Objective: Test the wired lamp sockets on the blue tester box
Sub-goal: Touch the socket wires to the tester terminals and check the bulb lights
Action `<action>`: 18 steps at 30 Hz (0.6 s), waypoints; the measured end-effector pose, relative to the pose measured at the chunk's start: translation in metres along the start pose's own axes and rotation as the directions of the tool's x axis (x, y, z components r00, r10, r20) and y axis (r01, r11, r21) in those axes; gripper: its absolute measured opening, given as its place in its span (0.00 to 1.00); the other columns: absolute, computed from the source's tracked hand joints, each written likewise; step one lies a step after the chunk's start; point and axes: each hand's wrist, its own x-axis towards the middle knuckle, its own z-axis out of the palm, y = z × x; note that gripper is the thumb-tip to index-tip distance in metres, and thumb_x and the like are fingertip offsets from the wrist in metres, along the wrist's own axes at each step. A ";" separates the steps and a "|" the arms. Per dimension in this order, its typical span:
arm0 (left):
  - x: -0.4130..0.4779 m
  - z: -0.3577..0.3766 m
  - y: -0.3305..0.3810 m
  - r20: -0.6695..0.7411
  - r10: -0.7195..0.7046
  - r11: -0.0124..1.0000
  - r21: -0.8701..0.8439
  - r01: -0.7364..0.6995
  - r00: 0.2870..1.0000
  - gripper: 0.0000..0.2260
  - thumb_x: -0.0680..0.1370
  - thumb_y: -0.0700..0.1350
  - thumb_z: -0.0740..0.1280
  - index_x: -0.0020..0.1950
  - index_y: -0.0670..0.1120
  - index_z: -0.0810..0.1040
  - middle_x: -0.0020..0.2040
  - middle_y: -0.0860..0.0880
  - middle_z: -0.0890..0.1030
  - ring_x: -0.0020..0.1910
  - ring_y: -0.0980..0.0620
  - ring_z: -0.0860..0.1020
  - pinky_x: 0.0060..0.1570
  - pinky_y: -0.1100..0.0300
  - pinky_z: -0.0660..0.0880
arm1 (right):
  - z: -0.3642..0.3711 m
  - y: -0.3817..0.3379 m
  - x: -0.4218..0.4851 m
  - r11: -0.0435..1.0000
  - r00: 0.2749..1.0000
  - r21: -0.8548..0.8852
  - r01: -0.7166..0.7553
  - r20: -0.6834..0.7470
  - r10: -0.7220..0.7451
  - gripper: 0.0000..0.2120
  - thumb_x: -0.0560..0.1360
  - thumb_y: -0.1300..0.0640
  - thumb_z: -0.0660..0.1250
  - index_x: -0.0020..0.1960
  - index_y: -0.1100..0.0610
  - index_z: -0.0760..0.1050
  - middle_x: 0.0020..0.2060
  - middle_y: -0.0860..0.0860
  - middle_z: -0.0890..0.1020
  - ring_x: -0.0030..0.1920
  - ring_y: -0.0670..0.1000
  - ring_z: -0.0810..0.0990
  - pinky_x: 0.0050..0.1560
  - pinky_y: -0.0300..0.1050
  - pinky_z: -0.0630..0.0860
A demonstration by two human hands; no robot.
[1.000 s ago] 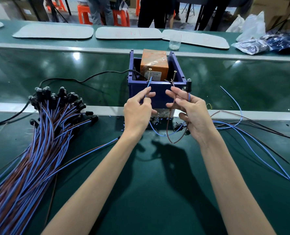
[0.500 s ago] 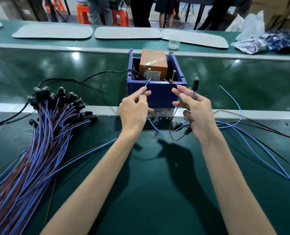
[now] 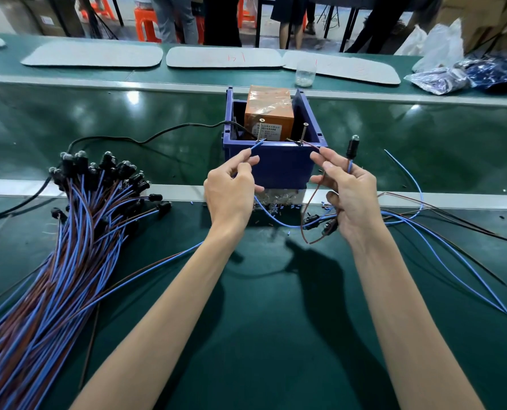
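Testing seems midway: left hand (image 3: 228,192) fingers pinch a thin blue wire (image 3: 256,146), right hand (image 3: 353,198) fingers a thin brown wire (image 3: 311,145), at the blue plastic tester box (image 3: 279,167), bundled black sockets (image 3: 98,176) possibly waiting.

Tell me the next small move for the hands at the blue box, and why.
Probably nudge the brown wire against the right screw post with the right hand: the left hand holds the blue wire at the left post, whether the brown one touches is unclear, and the socket bulb looks unlit.
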 end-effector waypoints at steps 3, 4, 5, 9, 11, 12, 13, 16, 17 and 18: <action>0.001 0.000 0.000 -0.018 -0.002 1.000 -0.007 0.002 1.000 0.15 0.78 0.41 0.58 0.55 0.53 0.82 0.46 0.62 0.83 0.28 0.57 0.81 0.36 0.76 0.70 | -0.001 0.000 0.001 1.000 1.000 -0.006 0.005 -0.013 -0.005 0.11 0.78 0.64 0.62 0.55 0.55 0.80 0.50 0.47 0.85 0.32 0.40 0.80 0.21 0.30 0.57; 0.002 0.000 0.000 -0.022 -0.004 1.000 -0.011 0.004 1.000 0.15 0.78 0.41 0.58 0.56 0.52 0.82 0.45 0.62 0.83 0.28 0.57 0.81 0.35 0.76 0.70 | -0.001 -0.001 0.001 1.000 1.000 -0.006 0.006 -0.015 -0.006 0.11 0.78 0.64 0.62 0.56 0.55 0.80 0.50 0.47 0.85 0.32 0.40 0.80 0.21 0.30 0.57; 0.002 -0.001 0.000 -0.025 -0.005 1.000 -0.016 0.005 1.000 0.15 0.78 0.41 0.58 0.56 0.52 0.82 0.44 0.63 0.83 0.28 0.57 0.81 0.35 0.75 0.70 | -0.001 -0.001 0.001 1.000 1.000 -0.005 0.007 -0.016 -0.007 0.11 0.78 0.64 0.62 0.56 0.55 0.80 0.50 0.47 0.85 0.32 0.40 0.80 0.21 0.30 0.58; 0.004 -0.001 0.000 -0.036 -0.006 1.000 -0.021 0.005 0.999 0.15 0.78 0.41 0.59 0.57 0.52 0.82 0.45 0.62 0.83 0.28 0.56 0.81 0.36 0.74 0.71 | -0.001 -0.001 0.000 1.000 1.000 -0.009 0.012 -0.026 -0.012 0.11 0.79 0.65 0.61 0.56 0.56 0.79 0.51 0.48 0.84 0.31 0.40 0.79 0.21 0.30 0.58; 0.004 -0.002 0.000 -0.042 -0.006 1.000 -0.022 0.005 0.999 0.15 0.78 0.40 0.58 0.57 0.51 0.81 0.45 0.62 0.83 0.28 0.56 0.81 0.38 0.73 0.72 | -0.001 -0.001 0.000 1.000 0.999 -0.006 0.015 -0.031 -0.015 0.11 0.79 0.65 0.61 0.56 0.56 0.79 0.51 0.48 0.84 0.31 0.40 0.79 0.21 0.30 0.57; 0.004 -0.002 -0.001 -0.045 -0.005 1.000 -0.022 0.004 0.999 0.15 0.78 0.40 0.59 0.57 0.51 0.81 0.45 0.62 0.83 0.28 0.56 0.81 0.39 0.71 0.73 | 0.000 -0.002 0.000 1.000 0.999 -0.005 0.016 -0.033 -0.017 0.11 0.79 0.65 0.61 0.56 0.55 0.79 0.51 0.48 0.84 0.31 0.40 0.79 0.21 0.30 0.58; 0.005 -0.002 -0.001 -0.049 -0.003 1.000 -0.022 0.002 0.999 0.15 0.78 0.40 0.59 0.57 0.51 0.81 0.45 0.62 0.83 0.28 0.56 0.81 0.41 0.69 0.73 | 0.000 -0.002 -0.001 1.000 0.999 -0.006 0.017 -0.036 -0.017 0.11 0.79 0.65 0.61 0.56 0.55 0.80 0.51 0.48 0.84 0.31 0.40 0.78 0.22 0.30 0.58; 0.004 -0.001 -0.001 -0.083 0.011 0.999 -0.037 -0.015 0.996 0.14 0.78 0.40 0.59 0.57 0.51 0.82 0.44 0.61 0.83 0.27 0.55 0.81 0.44 0.64 0.76 | 0.001 -0.002 -0.001 1.000 0.999 0.003 0.018 -0.043 -0.018 0.12 0.79 0.65 0.61 0.57 0.56 0.79 0.51 0.48 0.84 0.30 0.40 0.77 0.22 0.30 0.58; 0.005 -0.001 -0.001 -0.103 0.021 0.999 -0.042 -0.025 0.994 0.14 0.78 0.40 0.59 0.56 0.50 0.82 0.44 0.61 0.83 0.26 0.55 0.80 0.43 0.63 0.76 | 0.001 -0.002 -0.002 1.000 0.999 0.013 0.021 -0.048 -0.020 0.12 0.79 0.65 0.61 0.57 0.56 0.79 0.51 0.48 0.84 0.30 0.40 0.77 0.22 0.30 0.58; 0.005 0.000 -0.001 -0.123 0.031 0.998 -0.045 -0.036 0.992 0.14 0.78 0.40 0.59 0.56 0.50 0.82 0.43 0.61 0.83 0.25 0.55 0.80 0.42 0.64 0.76 | 0.001 -0.002 -0.002 0.999 0.998 0.026 0.025 -0.055 -0.023 0.11 0.79 0.65 0.61 0.57 0.56 0.79 0.51 0.48 0.84 0.30 0.40 0.77 0.22 0.31 0.58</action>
